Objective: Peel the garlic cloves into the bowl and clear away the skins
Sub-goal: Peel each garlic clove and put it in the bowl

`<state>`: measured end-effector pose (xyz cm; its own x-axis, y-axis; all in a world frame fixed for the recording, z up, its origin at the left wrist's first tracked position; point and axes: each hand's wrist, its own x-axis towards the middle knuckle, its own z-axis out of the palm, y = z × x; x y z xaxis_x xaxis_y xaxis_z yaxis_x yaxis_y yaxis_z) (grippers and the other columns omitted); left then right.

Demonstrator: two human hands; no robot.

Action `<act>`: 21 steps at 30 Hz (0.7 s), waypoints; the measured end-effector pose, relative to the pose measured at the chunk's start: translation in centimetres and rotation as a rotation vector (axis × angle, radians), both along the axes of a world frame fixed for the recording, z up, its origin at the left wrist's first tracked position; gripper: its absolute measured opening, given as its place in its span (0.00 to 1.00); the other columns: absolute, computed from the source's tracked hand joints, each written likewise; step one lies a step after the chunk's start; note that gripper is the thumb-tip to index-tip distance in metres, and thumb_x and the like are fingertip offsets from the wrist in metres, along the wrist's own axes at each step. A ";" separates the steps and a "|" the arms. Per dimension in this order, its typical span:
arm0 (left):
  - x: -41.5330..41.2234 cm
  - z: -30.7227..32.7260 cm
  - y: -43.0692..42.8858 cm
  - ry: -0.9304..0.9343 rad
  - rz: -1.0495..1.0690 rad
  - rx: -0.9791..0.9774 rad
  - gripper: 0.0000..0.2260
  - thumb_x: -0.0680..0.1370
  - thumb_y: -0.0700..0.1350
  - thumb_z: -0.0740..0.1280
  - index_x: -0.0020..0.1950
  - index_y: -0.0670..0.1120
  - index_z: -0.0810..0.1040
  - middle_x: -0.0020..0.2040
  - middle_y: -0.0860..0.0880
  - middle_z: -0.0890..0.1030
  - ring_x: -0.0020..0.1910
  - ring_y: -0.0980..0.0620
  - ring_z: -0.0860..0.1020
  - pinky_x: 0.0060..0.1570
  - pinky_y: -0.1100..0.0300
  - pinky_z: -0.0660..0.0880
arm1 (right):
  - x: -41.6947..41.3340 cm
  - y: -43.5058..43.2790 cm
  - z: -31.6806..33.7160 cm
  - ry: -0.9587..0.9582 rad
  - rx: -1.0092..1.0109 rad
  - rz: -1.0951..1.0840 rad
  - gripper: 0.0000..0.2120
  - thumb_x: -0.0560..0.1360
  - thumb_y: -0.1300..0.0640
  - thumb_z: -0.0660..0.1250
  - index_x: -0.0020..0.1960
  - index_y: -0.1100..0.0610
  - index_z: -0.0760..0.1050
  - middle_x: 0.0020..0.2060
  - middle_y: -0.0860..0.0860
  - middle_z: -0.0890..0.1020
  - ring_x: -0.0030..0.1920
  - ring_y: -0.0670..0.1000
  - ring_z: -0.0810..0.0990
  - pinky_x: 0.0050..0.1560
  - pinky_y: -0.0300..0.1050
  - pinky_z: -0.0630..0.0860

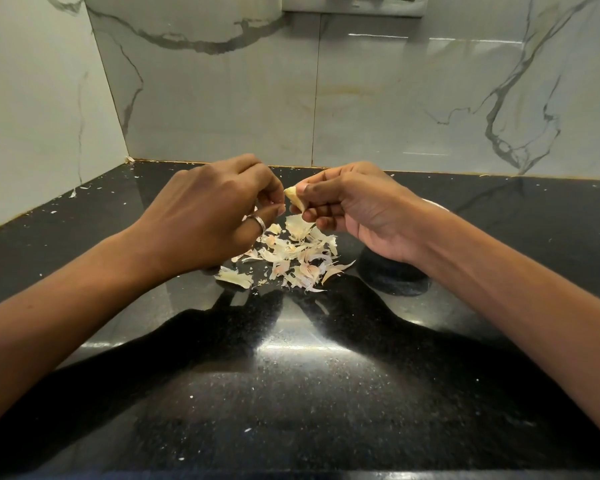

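My right hand (pixel 357 206) pinches a pale garlic clove (pixel 294 199) between thumb and fingers above the counter. My left hand (pixel 215 209), with a ring on one finger, has its fingers curled with the tips right at the clove; whether they hold a bit of skin is hidden. Beneath both hands lies a heap of loose garlic skins (pixel 291 254). A dark bowl (pixel 392 275) stands under my right wrist, mostly hidden, with a pale stretch of its rim showing behind the wrist.
The black speckled counter (pixel 291 375) is glossy and scattered with tiny skin flakes. Marble-patterned wall tiles (pixel 222 81) close off the back and left side. A switch plate (pixel 354 3) sits high on the back wall.
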<state>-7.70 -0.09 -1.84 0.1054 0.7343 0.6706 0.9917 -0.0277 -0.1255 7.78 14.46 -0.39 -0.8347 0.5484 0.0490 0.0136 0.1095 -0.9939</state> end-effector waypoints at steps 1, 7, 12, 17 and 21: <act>0.0 0.1 0.0 -0.009 0.000 0.018 0.10 0.78 0.51 0.69 0.54 0.46 0.81 0.45 0.55 0.75 0.34 0.52 0.71 0.33 0.59 0.68 | 0.0 0.0 0.0 -0.003 -0.002 0.007 0.06 0.79 0.65 0.69 0.54 0.67 0.81 0.45 0.61 0.82 0.36 0.48 0.79 0.33 0.35 0.76; -0.2 0.1 0.0 -0.004 -0.071 0.024 0.11 0.79 0.51 0.70 0.56 0.45 0.85 0.50 0.48 0.83 0.35 0.50 0.77 0.33 0.51 0.78 | -0.1 -0.3 0.0 0.014 -0.042 0.053 0.10 0.79 0.65 0.68 0.56 0.71 0.80 0.45 0.61 0.83 0.36 0.48 0.79 0.36 0.36 0.79; -0.2 0.3 -0.1 -0.020 -0.118 0.034 0.08 0.78 0.47 0.71 0.53 0.45 0.86 0.47 0.48 0.84 0.35 0.48 0.80 0.33 0.49 0.79 | 0.0 -0.4 0.2 0.008 -0.038 0.081 0.09 0.79 0.66 0.68 0.55 0.71 0.81 0.45 0.61 0.84 0.38 0.48 0.82 0.38 0.36 0.80; -0.1 0.4 -0.1 -0.039 -0.111 0.004 0.06 0.77 0.46 0.72 0.50 0.45 0.85 0.45 0.49 0.83 0.34 0.51 0.76 0.33 0.52 0.77 | 0.2 -0.4 0.3 0.014 -0.038 0.081 0.05 0.78 0.69 0.68 0.51 0.70 0.81 0.43 0.60 0.84 0.38 0.49 0.83 0.38 0.36 0.81; 0.0 0.3 -0.1 -0.050 -0.099 -0.025 0.06 0.76 0.44 0.73 0.50 0.44 0.84 0.44 0.49 0.82 0.33 0.53 0.73 0.33 0.55 0.74 | 0.3 -0.4 0.4 -0.011 0.012 0.068 0.04 0.77 0.66 0.70 0.49 0.66 0.83 0.41 0.58 0.84 0.37 0.49 0.81 0.36 0.37 0.80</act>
